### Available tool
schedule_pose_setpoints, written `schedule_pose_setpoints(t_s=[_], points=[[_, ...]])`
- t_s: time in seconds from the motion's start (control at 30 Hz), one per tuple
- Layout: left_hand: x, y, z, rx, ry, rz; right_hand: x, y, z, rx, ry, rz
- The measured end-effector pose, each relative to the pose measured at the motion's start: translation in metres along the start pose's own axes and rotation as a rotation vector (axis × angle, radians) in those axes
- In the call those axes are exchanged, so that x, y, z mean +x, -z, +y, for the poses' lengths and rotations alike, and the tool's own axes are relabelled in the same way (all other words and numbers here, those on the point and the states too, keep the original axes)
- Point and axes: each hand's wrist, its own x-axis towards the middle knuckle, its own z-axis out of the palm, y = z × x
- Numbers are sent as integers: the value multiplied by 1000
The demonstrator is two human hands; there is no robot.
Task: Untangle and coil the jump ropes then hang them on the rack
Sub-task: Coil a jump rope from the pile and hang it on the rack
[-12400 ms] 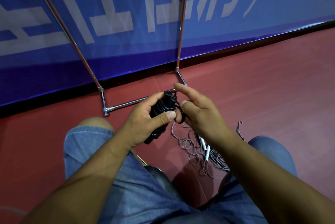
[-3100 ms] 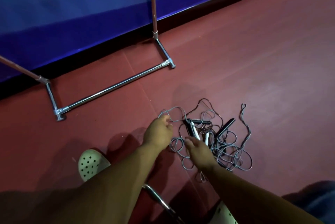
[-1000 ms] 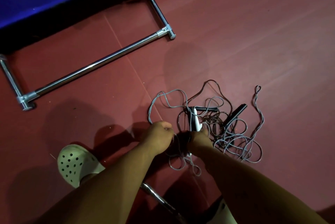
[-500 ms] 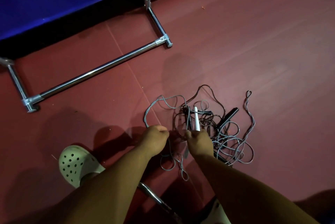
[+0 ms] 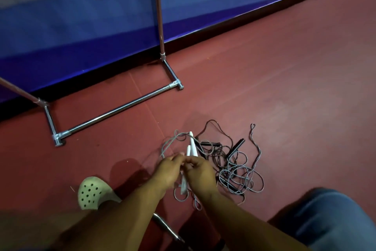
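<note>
A tangle of thin jump ropes [image 5: 236,171] with black handles [image 5: 236,148] lies on the red floor. Just above the floor, at the left side of the tangle, my right hand [image 5: 200,173] grips two white handles [image 5: 192,146] that point up and away from me. My left hand [image 5: 169,169] is beside it, fingers pinching the grey cord [image 5: 171,143] that loops up from those handles. More grey cord hangs below both hands. The chrome rack [image 5: 114,111] stands on the floor to the far left; only its base and posts show.
A blue banner wall [image 5: 81,17] runs behind the rack. My foot in a pale clog [image 5: 91,193] is on the floor at the left, and my knee in denim [image 5: 329,218] is at the lower right. A chrome chair leg [image 5: 166,228] shows beneath my arms.
Both hands have lifted off the floor and come together. The white handles, one of them lying in the tangle before, are now held side by side in my right hand, and the view has tilted up.
</note>
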Motion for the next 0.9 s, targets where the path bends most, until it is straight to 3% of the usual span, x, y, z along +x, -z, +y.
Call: schedule_pose_setpoints(t_s=[0.3,0.53,0.73,0.9], points=[[-85,2,-9,-310,89,-19,-78,0,-31,-203,166,-2],[-124,14,-12,-447,32,16,-127,-5,-39,-332,316,-60],[-141,15,-12,-475,-58,25,-146,-1,-47,-408,414,-72],[-148,23,-4,-345,-196,85,-152,-1,-53,-477,572,-46]])
